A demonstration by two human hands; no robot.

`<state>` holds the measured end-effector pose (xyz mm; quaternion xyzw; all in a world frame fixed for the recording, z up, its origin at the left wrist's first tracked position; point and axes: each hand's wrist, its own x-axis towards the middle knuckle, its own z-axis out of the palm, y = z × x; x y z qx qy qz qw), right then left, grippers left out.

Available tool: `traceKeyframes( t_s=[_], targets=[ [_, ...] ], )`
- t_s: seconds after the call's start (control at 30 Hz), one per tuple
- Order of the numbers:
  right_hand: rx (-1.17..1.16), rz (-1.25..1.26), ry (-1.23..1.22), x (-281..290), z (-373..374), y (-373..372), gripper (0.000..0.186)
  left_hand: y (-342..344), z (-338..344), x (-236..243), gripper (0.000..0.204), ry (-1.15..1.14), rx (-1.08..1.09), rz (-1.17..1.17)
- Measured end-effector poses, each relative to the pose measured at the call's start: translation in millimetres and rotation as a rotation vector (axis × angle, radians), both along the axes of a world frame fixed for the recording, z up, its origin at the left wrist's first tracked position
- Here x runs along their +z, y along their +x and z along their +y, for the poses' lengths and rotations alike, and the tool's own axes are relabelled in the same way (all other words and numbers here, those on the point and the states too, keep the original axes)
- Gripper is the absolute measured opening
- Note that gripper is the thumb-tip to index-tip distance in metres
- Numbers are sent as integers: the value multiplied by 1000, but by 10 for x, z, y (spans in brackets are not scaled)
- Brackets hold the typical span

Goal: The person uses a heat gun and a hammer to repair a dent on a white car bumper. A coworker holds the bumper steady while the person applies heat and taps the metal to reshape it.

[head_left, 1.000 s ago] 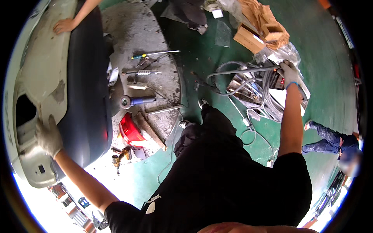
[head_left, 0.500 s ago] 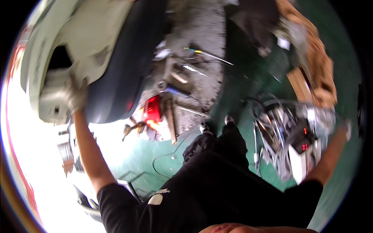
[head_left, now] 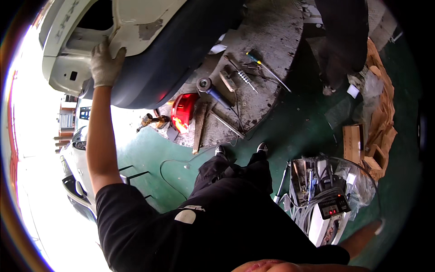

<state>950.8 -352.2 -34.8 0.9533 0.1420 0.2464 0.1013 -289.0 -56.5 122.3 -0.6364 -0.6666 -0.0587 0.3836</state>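
My left hand [head_left: 105, 65], in a pale work glove, rests on the rear corner of a cream-white car body [head_left: 136, 27], beside the dark opening in its panel. The fingers lie against the panel with the thumb spread; I see nothing held. Below the panel runs a dark grey bumper [head_left: 158, 68]. At the far lower right, only the forearm and a pale bit of my right hand [head_left: 379, 226] show, out past a tool cart [head_left: 326, 190]; its fingers cannot be made out.
On the worn grey platform [head_left: 276, 50] lie an angle grinder [head_left: 213, 92], a red tail light [head_left: 183, 111], a screwdriver [head_left: 267, 70], a slide hammer [head_left: 242, 75] and a cordless drill [head_left: 153, 121]. A cable [head_left: 163, 170] trails over the green floor. Another person's dark trouser legs [head_left: 340, 41] stand near cardboard [head_left: 353, 143].
The view has shifted and sharpened, with the car body now higher and further right. My left hand stays against the panel. My right arm has come lower and shows less.
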Motion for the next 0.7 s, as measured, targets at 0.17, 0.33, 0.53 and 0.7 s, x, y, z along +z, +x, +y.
traceKeyframes(
  t_s=[0.17,0.33,0.53,0.7],
  targets=[
    [590,858,462,-2898,1284,-2565,24,-329,-283,162,71,-156,-93,94],
    [809,1581,208,-4323,1302,-6651,29,-304,-138,174,74,-1,-182,286],
    [1232,1337,-476,-4077,1765,-9036,49,-97,-117,137,72,-31,-203,216],
    [1292,1085,-888,-4321,1890,-9399,43,-165,-179,120,75,-73,-187,199]
  ],
)
